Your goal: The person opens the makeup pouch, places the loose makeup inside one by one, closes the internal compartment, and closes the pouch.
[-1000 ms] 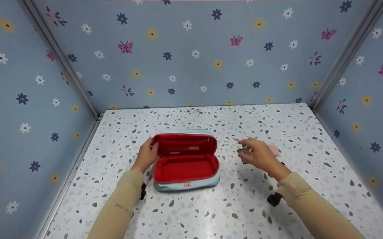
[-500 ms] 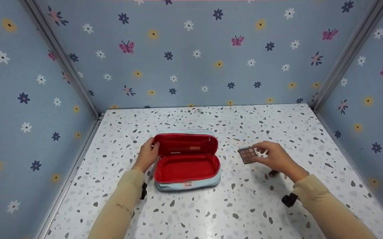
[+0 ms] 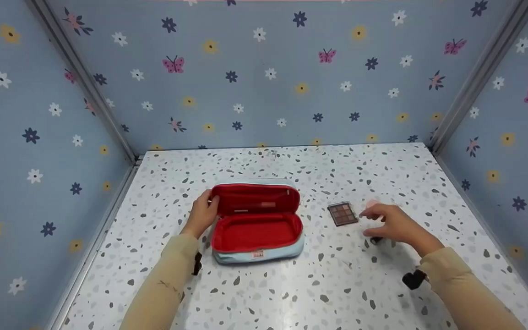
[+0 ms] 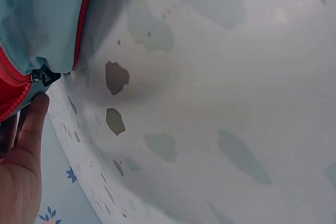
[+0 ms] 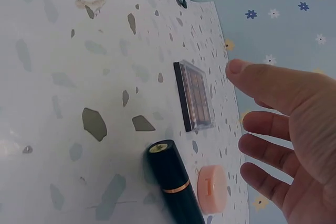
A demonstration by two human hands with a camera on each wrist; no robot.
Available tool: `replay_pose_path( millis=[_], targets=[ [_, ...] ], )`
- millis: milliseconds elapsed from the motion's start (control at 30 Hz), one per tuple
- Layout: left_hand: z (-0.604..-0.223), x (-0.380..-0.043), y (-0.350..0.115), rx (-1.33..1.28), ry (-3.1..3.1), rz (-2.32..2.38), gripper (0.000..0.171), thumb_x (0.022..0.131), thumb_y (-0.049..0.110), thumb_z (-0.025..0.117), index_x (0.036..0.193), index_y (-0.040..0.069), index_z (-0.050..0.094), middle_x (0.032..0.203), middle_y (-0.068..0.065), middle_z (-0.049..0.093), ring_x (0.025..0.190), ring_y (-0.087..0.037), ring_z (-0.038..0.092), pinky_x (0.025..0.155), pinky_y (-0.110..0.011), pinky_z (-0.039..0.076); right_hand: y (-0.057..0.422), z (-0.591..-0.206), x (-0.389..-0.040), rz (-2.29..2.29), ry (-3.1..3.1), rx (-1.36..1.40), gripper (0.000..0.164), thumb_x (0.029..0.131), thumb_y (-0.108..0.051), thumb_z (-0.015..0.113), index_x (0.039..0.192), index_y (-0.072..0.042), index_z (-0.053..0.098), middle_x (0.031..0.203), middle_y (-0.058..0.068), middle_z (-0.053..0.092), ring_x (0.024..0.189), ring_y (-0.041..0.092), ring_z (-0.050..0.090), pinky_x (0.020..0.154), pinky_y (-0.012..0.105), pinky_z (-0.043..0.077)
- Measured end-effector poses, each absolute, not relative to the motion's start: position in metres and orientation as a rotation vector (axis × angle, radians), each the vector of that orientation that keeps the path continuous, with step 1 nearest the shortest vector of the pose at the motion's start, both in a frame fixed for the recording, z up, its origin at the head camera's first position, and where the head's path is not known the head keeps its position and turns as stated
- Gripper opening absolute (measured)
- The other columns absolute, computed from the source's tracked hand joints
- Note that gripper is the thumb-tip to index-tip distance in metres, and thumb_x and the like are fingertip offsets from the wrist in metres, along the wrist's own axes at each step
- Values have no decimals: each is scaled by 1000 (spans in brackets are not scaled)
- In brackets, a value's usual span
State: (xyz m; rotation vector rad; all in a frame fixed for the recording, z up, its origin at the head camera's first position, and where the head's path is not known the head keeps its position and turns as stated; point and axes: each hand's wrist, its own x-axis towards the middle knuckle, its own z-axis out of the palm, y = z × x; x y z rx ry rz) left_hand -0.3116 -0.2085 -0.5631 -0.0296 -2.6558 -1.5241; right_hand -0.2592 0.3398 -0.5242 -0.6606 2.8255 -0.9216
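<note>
A light blue zip pouch [image 3: 286,251] with a red lining stands unzipped on the table, its lid raised. My left hand [image 3: 203,214] grips the left edge of that lid; the left wrist view shows its fingers at the red zip. To the right of the pouch lies an eyeshadow palette [image 3: 342,214] with a clear lid. Just right of it, my right hand [image 3: 394,223] hovers with thumb and fingers apart, holding nothing. Below this hand are a dark tube with a gold band [image 5: 178,187] and a round pink compact [image 5: 212,189], both partly hidden in the head view.
The speckled white table [image 3: 264,298] is enclosed by blue flowered panels [image 3: 264,78] at the back and sides. Metal posts [image 3: 479,73] stand at the back corners.
My right hand has let go of the eyeshadow palette and moved right, leaving it on the table. My left hand stays on the pouch lid.
</note>
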Motion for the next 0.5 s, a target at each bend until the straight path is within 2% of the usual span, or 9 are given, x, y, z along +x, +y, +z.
replay_pose_path(
  millis=[33,133,233,300,400,500],
  targets=[
    [-563,-312,-209,-30,-2657,-1524,28,115,17,48,129,0,66,118,-20,73,107,-30,70,89,-35,59,342,-525,-258,-926,2818,-658,48,89,-18,92,130,1,74,122,22,75,108,39,69,94,58,59],
    [-561,-312,-208,-34,-2656,-1529,28,115,17,48,129,0,65,119,-20,73,108,-31,71,90,-36,59,349,-527,-256,-963,2781,-624,51,88,-19,92,131,2,73,121,23,74,107,39,70,88,47,61],
    [-562,-311,-208,-43,-2657,-1531,29,115,17,47,130,0,65,120,-20,73,109,-31,71,91,-36,59,355,-529,-253,-1011,2726,-564,51,89,-18,91,131,3,72,122,26,72,101,38,73,73,34,61],
    [-562,-311,-208,-45,-2655,-1532,28,115,17,48,130,0,65,120,-21,73,109,-31,70,90,-36,59,359,-531,-252,-1040,2692,-536,51,89,-16,91,132,4,71,123,29,71,99,38,75,67,29,60],
    [-563,-311,-208,-43,-2655,-1529,27,115,16,48,128,0,65,119,-21,73,108,-31,70,89,-35,58,363,-534,-251,-1051,2677,-520,52,88,-12,91,133,5,71,128,30,71,103,41,76,69,28,61],
    [-563,-311,-208,-39,-2659,-1526,28,115,17,48,129,0,65,120,-21,73,108,-31,69,89,-35,58,366,-538,-249,-1005,2708,-543,51,85,-11,91,131,3,72,130,24,74,111,42,75,84,33,61]
  ],
)
